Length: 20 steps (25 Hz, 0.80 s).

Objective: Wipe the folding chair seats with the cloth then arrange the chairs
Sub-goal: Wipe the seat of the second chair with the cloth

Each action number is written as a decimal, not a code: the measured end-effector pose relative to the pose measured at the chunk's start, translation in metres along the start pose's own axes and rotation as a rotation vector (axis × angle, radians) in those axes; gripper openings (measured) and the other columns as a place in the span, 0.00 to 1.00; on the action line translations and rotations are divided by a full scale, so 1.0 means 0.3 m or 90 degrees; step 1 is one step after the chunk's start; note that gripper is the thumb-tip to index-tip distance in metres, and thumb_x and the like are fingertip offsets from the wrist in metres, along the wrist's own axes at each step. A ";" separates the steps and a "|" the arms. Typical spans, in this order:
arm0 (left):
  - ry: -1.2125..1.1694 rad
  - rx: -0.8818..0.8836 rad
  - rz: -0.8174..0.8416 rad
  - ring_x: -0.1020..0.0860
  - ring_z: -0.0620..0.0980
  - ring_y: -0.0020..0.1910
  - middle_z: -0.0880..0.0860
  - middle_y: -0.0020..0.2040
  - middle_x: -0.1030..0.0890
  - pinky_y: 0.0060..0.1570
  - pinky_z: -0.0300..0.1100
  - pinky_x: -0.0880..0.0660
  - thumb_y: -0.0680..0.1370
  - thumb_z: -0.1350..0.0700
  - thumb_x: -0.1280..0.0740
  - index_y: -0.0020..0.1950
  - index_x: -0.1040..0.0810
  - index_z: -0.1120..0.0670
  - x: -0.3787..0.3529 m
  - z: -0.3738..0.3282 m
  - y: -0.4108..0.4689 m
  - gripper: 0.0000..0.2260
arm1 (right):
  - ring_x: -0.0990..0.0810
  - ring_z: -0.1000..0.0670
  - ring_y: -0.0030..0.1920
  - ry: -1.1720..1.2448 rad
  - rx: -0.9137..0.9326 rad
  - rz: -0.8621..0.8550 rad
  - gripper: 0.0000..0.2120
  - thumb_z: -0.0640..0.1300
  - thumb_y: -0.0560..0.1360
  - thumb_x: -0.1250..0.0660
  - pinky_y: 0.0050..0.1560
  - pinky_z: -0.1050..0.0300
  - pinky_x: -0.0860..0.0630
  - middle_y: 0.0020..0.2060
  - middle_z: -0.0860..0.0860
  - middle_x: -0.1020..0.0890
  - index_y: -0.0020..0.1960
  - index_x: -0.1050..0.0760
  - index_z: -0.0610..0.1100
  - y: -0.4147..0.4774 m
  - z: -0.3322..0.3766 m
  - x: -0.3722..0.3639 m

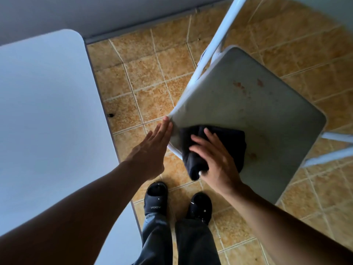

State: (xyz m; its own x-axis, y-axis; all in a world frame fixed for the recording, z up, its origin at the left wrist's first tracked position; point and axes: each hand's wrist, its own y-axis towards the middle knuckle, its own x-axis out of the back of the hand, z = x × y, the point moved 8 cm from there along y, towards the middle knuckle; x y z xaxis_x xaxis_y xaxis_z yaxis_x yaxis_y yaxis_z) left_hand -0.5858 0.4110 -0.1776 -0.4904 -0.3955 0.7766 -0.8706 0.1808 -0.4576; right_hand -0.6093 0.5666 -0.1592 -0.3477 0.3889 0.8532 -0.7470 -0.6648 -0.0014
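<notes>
At the far left a flat pale grey-white surface with a rounded corner (44, 104) fills the view, bare as far as it shows, and beyond its edge lies the orange-tan tiled floor (145, 77). Next comes the left hand (152, 148), fully open with the fingers straight and together; it grips nothing, and its fingertips touch the near left corner of the seat, apparently steadying it. That seat belongs to the folding chair with a white tubular metal frame (215, 41) and a flat grey padded seat (257, 115), which stands on the floor just in front of the person's black slip-on shoes (156, 197). On the near left part of the seat lies the dark navy folded cloth (225, 142), one end hanging a little over the seat edge. The right hand (214, 159) rests on it with fingers spread and lightly curved, pressing the cloth flat against the seat rather than clutching it. Wiping looks to be in its early part: the cloth covers only the near corner, and further right the seat carries reddish-brown spots toward the back and another small one near the right of the cloth, with faint smudges between. This seat remains to be wiped, then any other chairs, none of which is in view, and the arranging is not yet begun.
</notes>
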 end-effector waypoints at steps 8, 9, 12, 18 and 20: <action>0.049 0.002 0.044 0.62 0.53 0.77 0.55 0.76 0.69 0.76 0.47 0.55 0.68 0.67 0.36 0.76 0.66 0.56 0.005 -0.007 0.006 0.48 | 0.35 0.42 0.75 0.033 -0.099 -0.060 0.23 0.29 0.62 0.33 0.74 0.47 0.38 0.68 0.50 0.24 0.55 0.22 0.42 0.251 -0.068 0.030; 0.051 0.001 0.041 0.62 0.53 0.77 0.56 0.76 0.69 0.76 0.48 0.54 0.68 0.67 0.37 0.76 0.66 0.56 0.009 -0.009 0.007 0.47 | 0.36 0.42 0.75 0.039 -0.070 -0.042 0.24 0.29 0.61 0.33 0.75 0.44 0.38 0.69 0.50 0.25 0.56 0.22 0.41 0.181 -0.040 0.023; 0.061 -0.006 0.039 0.62 0.54 0.77 0.57 0.76 0.69 0.76 0.50 0.52 0.70 0.68 0.40 0.76 0.66 0.58 0.013 -0.010 0.012 0.44 | 0.37 0.43 0.76 0.030 -0.002 0.026 0.28 0.29 0.61 0.31 0.72 0.38 0.36 0.71 0.48 0.27 0.61 0.22 0.39 -0.058 0.034 0.000; 0.057 -0.008 0.020 0.60 0.56 0.77 0.58 0.77 0.67 0.76 0.51 0.51 0.70 0.67 0.40 0.76 0.65 0.59 0.009 -0.012 0.011 0.42 | 0.28 0.43 0.70 0.028 -0.004 -0.053 0.21 0.25 0.66 0.36 0.69 0.42 0.31 0.63 0.45 0.21 0.56 0.20 0.39 0.153 -0.172 0.088; 0.056 -0.003 0.028 0.60 0.56 0.77 0.58 0.77 0.67 0.76 0.50 0.52 0.70 0.66 0.39 0.76 0.65 0.59 0.009 -0.018 0.016 0.43 | 0.24 0.43 0.66 -0.008 -0.095 -0.134 0.18 0.31 0.66 0.38 0.67 0.49 0.29 0.60 0.45 0.19 0.54 0.20 0.40 0.308 -0.304 0.166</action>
State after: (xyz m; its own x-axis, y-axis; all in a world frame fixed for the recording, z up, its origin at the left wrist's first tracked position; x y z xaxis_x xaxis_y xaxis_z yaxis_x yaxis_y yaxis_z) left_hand -0.5916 0.4158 -0.1753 -0.5300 -0.3067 0.7906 -0.8480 0.2002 -0.4908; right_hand -0.7473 0.5826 -0.1643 -0.1686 0.5000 0.8495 -0.8779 -0.4681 0.1012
